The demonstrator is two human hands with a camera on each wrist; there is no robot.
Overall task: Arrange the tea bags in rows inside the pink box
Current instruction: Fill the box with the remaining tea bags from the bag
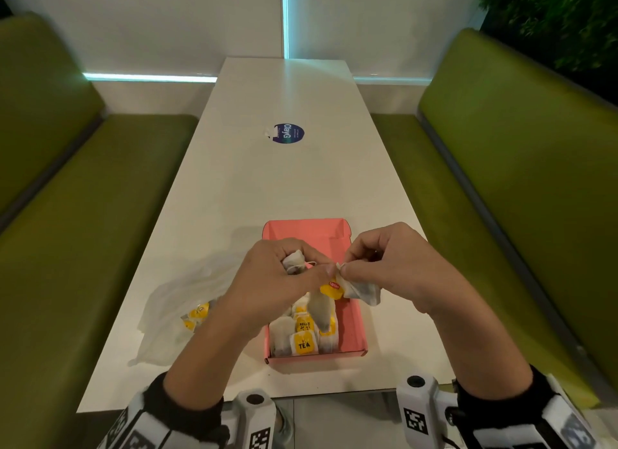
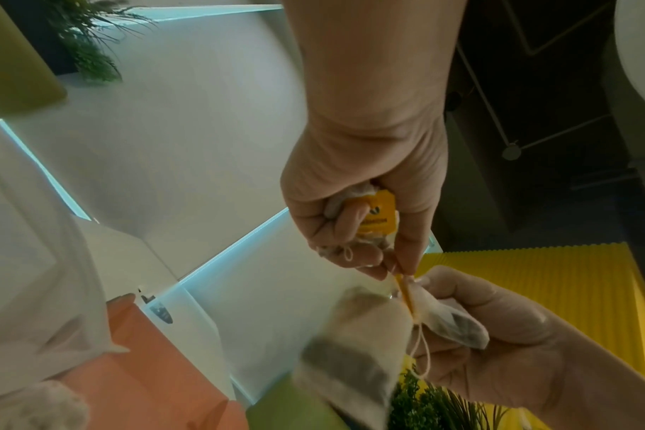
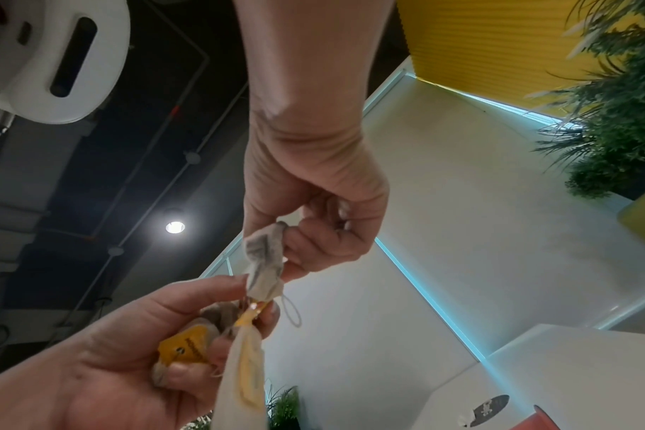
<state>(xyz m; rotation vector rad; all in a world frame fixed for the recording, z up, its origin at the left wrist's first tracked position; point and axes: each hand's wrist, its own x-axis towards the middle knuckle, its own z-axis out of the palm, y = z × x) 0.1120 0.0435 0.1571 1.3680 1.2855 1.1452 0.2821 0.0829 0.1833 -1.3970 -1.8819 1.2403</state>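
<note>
both hands hover over the middle of the pink box [image 1: 354,328]: the left hand [image 1: 274,291] is curled round a bunch of tea bags [image 1: 294,263], and the right hand [image 1: 394,268] pinches one tea bag [image 1: 363,291] by its corner. more bags [image 1: 302,338] fill the box's 6 o'clock end, its 12 o'clock end bare. a plastic bag [image 1: 174,311] lies at 9 o'clock on the table [image 1: 294,181].

The right hand [image 3: 313,221] pinches a crumpled grey paper tea bag [image 3: 264,261]; below, the left hand [image 3: 129,363] clutches a bunch of bags with a yellow tag [image 3: 183,350].
</note>
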